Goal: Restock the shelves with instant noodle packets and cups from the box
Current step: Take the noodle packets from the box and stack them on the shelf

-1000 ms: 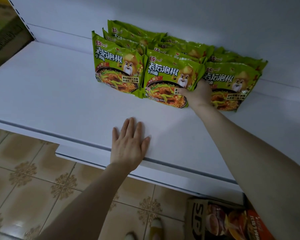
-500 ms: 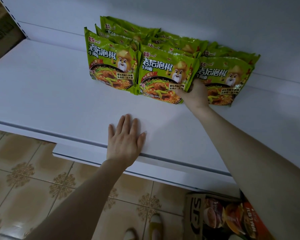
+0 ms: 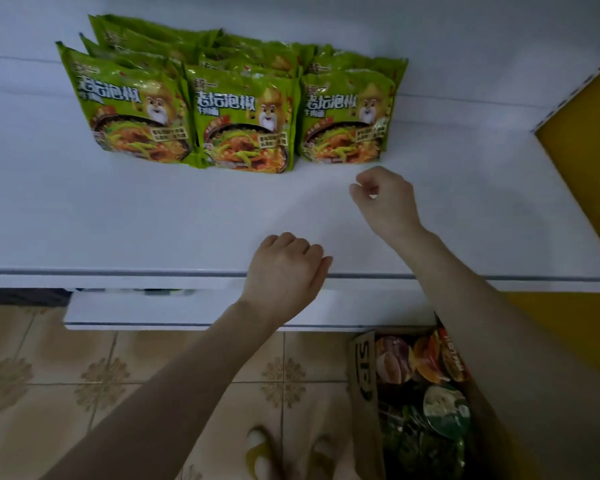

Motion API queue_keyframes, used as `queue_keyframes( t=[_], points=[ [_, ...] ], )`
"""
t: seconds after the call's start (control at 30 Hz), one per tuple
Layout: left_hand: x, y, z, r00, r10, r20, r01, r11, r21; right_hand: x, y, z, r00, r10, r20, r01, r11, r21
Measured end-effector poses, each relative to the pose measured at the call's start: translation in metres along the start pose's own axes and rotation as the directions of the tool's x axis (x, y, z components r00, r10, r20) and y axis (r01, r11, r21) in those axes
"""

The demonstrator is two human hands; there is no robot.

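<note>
I'm holding nothing: left hand (image 3: 284,268) curled at the shelf (image 3: 153,220) front edge, right hand (image 3: 383,199) curled near the noodle packets (image 3: 243,123) standing label-out at shelf back for display; box (image 3: 362,375) sitting below shelf

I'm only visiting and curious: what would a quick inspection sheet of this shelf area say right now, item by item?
Surface: white shelf, with a grey strip along its front edge.
Job's things: green noodle packets standing in three rows at the back of the shelf; cardboard box on the floor at right, with cups inside.
Clutter: nothing seen.
Hands: left hand curled over the shelf's front edge, holding nothing; right hand curled above the shelf, apart from the packets, holding nothing.
Cables: nothing seen.
Surroundings: tiled floor, lower shelf, yellow panel at right, the person's feet.
</note>
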State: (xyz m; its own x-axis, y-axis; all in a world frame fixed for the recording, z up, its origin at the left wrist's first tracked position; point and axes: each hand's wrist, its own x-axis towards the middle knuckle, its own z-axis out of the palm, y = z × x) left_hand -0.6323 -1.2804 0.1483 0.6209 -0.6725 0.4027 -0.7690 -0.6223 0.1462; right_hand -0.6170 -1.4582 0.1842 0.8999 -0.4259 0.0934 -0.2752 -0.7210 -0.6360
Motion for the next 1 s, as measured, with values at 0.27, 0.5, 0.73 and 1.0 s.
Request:
queue_keyframes(
  t=[0.27, 0.5, 0.73, 1.0],
  points=[
    [0.011, 0.1, 0.026, 0.976, 0.218, 0.011, -0.216, 0.973, -0.082, -0.062, 0.09, -0.078, 0.97, 0.183, -0.159, -0.188, 0.982, -0.015],
    [-0.008, 0.192, 0.064, 0.927, 0.362, 0.101, -0.341, 0.923, -0.178, -0.135, 0.178, -0.132, 0.912, 0.333, -0.241, -0.354, 0.934, -0.05],
    [-0.048, 0.251, 0.109, 0.85, 0.455, 0.267, -0.411, 0.888, -0.206, -0.22, 0.266, -0.146, 0.807, 0.577, -0.126, -0.59, 0.792, -0.156],
    [-0.106, 0.265, 0.177, 0.714, 0.504, 0.486, -0.425, 0.864, -0.272, -0.308, 0.345, -0.107, 0.613, 0.79, 0.0, -0.785, 0.609, -0.116]
  ],
)
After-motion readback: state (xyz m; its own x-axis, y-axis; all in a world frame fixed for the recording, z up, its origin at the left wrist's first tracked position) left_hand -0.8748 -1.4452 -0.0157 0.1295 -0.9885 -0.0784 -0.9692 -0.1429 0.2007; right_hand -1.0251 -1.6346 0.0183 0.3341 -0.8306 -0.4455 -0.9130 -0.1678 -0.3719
